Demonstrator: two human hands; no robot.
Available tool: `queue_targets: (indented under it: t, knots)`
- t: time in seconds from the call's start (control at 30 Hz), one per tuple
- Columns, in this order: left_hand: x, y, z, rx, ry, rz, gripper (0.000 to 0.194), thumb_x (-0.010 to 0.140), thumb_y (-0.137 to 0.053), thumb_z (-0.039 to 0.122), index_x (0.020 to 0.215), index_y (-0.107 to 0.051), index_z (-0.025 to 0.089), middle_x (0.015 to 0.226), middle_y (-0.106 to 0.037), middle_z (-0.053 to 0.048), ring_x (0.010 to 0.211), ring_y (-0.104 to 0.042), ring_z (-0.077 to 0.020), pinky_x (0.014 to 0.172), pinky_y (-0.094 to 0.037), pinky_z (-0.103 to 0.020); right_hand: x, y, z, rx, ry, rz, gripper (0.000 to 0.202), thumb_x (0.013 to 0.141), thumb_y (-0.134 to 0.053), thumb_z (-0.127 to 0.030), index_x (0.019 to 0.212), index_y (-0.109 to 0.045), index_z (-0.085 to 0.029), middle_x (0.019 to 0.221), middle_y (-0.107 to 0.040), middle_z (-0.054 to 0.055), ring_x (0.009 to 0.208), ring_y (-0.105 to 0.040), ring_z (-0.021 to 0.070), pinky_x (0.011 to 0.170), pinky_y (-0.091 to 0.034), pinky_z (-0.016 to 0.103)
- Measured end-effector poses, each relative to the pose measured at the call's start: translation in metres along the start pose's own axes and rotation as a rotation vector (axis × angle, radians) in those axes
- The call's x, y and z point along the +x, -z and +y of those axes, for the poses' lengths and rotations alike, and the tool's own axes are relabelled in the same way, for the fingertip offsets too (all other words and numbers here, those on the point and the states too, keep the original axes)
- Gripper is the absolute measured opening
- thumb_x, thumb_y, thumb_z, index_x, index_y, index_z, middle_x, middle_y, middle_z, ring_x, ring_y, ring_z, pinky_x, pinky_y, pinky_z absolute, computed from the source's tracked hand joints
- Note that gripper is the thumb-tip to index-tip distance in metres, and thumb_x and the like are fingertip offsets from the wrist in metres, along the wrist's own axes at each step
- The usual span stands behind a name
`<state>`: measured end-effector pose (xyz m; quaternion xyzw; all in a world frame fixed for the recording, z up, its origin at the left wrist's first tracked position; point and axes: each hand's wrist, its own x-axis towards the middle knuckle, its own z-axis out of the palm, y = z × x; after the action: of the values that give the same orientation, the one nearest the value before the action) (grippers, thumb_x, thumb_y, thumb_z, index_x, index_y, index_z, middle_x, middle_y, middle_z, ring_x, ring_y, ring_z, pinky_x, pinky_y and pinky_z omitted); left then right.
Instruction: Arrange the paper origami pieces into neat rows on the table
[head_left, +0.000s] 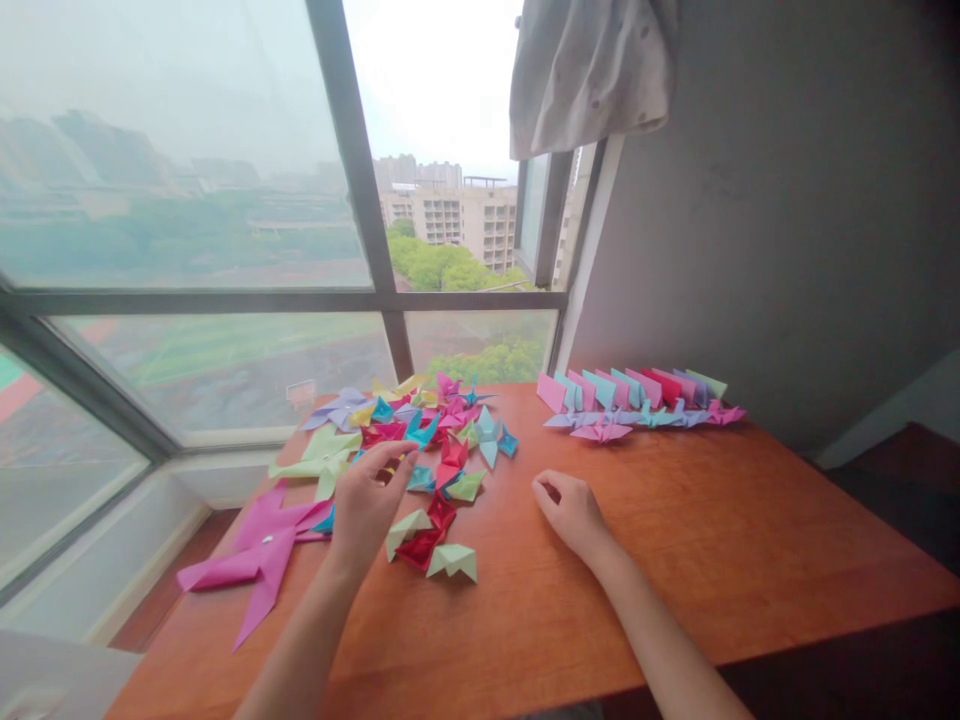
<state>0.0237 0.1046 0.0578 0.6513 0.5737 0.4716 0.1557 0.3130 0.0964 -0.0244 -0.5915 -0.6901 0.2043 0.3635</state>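
Observation:
My left hand (371, 500) is raised over the left part of the table, thumb and fingers pinched together at the lower edge of a blue origami piece (424, 430). Below and around it lie many folded papers: a red piece (452, 458), a pale green one (452, 561) and a light blue one (487, 436). A large pink paper pinwheel (268, 540) lies left of that hand, with a pale green pinwheel (322, 455) behind it. On bare wood to the right, my right hand (574, 512) is closed with curled fingers; nothing shows in it.
Along the back right of the wooden table (675, 540) stands a row of coloured folded papers (630, 390), with several paper cranes (601, 431) in front. A window (465, 300) rises behind, and a grey wall (765, 220) is on the right. A curtain (592, 70) hangs above.

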Motion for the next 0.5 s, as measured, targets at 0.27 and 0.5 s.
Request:
queue_targets:
  t: [0.27, 0.5]
  knots:
    - [-0.037, -0.030, 0.056, -0.503, 0.077, -0.193, 0.020, 0.079, -0.069, 0.038, 0.084, -0.070, 0.019, 0.078, -0.069, -0.004, 0.066, -0.060, -0.0155, 0.059, -0.049, -0.025, -0.002, 0.009, -0.014, 0.836, -0.254, -0.160, 0.050, 0.086, -0.050, -0.061, 0.107, -0.063, -0.018, 0.095, -0.070, 0.009, 0.072, -0.063, 0.0171, 0.053, -0.043, 0.024]
    - [-0.064, -0.061, 0.059, -0.455, 0.057, -0.396, 0.018, 0.083, -0.064, 0.034, 0.093, -0.071, 0.020, 0.078, -0.069, -0.004, 0.062, -0.055, -0.0138, 0.055, -0.043, -0.023, -0.004, 0.015, -0.015, 1.062, -0.293, -0.142, 0.039, 0.073, -0.075, -0.046, 0.100, -0.065, -0.020, 0.087, -0.066, 0.002, 0.066, -0.057, 0.0111, 0.057, -0.043, 0.022]
